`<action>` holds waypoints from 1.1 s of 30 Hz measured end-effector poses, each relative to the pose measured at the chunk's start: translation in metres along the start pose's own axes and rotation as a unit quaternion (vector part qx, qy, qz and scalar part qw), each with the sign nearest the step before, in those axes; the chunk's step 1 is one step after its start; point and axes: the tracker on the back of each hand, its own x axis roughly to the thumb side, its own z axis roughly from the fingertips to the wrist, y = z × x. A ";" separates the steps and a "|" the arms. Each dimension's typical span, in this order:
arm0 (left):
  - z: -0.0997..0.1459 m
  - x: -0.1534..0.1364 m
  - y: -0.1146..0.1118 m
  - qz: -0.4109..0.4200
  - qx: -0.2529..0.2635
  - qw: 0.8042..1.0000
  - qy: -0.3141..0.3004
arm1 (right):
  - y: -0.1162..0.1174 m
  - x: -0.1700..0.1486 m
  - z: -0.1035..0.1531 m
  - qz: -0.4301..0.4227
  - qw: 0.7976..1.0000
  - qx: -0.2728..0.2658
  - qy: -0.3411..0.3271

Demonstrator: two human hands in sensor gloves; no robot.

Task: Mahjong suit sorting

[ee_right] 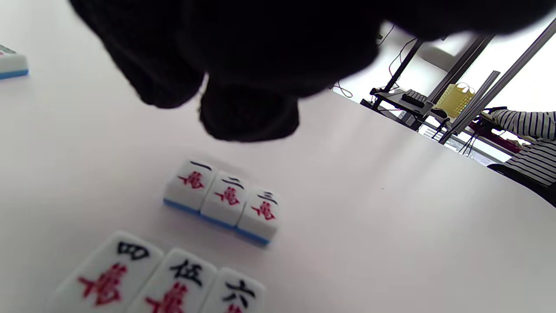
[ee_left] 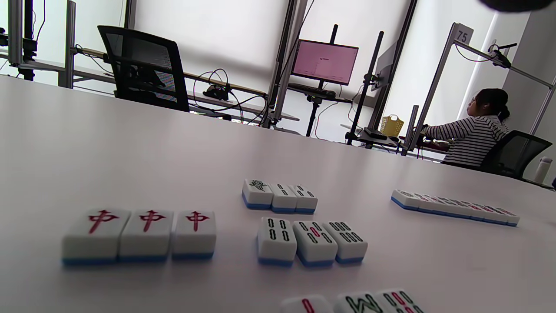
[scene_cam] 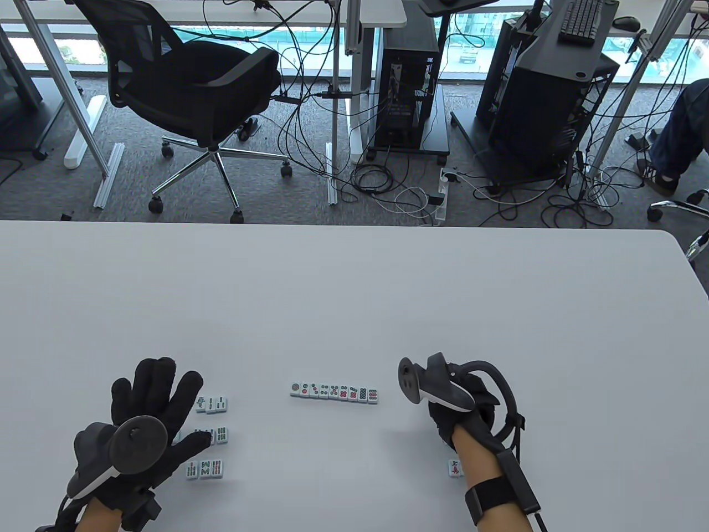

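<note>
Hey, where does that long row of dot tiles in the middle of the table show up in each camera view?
Table view: long row of dot tiles, centre of the table, between the two hands.
Left wrist view: same row, far right, seen at a low angle.
Right wrist view: only one end tile shows at the upper left edge, probably from this row.
Shared landmark: the white table.

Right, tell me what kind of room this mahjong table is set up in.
Most likely an office or lab workspace, not a home. Beyond the white table stand a black office chair, computer towers with tangled floor cables, and a monitor on a stand, with a person working at another desk.
</note>
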 end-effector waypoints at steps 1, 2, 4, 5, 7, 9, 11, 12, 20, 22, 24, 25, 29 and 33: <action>0.000 0.000 0.000 -0.001 0.000 1.000 0.000 | 0.004 -0.002 0.000 -0.003 1.000 0.005 0.002; 0.000 0.001 -0.001 -0.002 -0.002 1.000 -0.001 | 0.010 -0.005 0.000 -0.013 1.000 0.016 -0.001; -0.001 0.001 -0.003 -0.005 -0.006 1.000 -0.002 | 0.018 -0.005 -0.001 -0.025 0.999 0.020 -0.001; -0.001 0.002 -0.003 -0.006 -0.008 1.000 -0.002 | 0.022 -0.003 -0.002 -0.022 1.000 0.021 -0.005; -0.001 0.002 -0.004 -0.007 -0.010 1.000 -0.002 | 0.029 0.002 -0.005 0.004 1.000 0.020 -0.008; -0.001 0.002 -0.004 -0.006 -0.011 1.000 -0.001 | 0.033 0.008 -0.008 0.023 1.000 0.012 -0.017; -0.001 0.002 -0.004 -0.006 -0.011 1.000 0.000 | 0.036 0.013 -0.010 0.026 0.999 0.009 -0.027; -0.001 0.002 -0.004 -0.006 -0.011 1.000 0.000 | 0.036 0.015 -0.010 0.033 0.999 0.007 -0.026; -0.002 0.001 -0.004 -0.002 -0.010 1.000 -0.001 | 0.028 0.030 -0.011 0.039 0.998 -0.025 -0.034; -0.002 0.001 -0.003 -0.001 -0.009 1.000 -0.001 | 0.018 0.039 -0.006 0.035 0.997 -0.060 -0.030; -0.002 0.001 -0.004 0.001 -0.010 1.000 -0.001 | 0.003 0.054 0.001 0.010 0.995 -0.093 -0.029; -0.002 0.001 -0.004 0.000 -0.010 1.000 -0.001 | -0.006 0.064 0.005 -0.020 0.993 -0.105 -0.040; -0.002 0.001 -0.003 0.000 -0.008 1.000 -0.002 | -0.032 0.103 0.016 -0.106 0.981 -0.139 -0.082; -0.002 0.001 -0.003 0.001 -0.005 1.000 -0.005 | -0.048 0.151 0.020 -0.133 0.971 -0.140 -0.139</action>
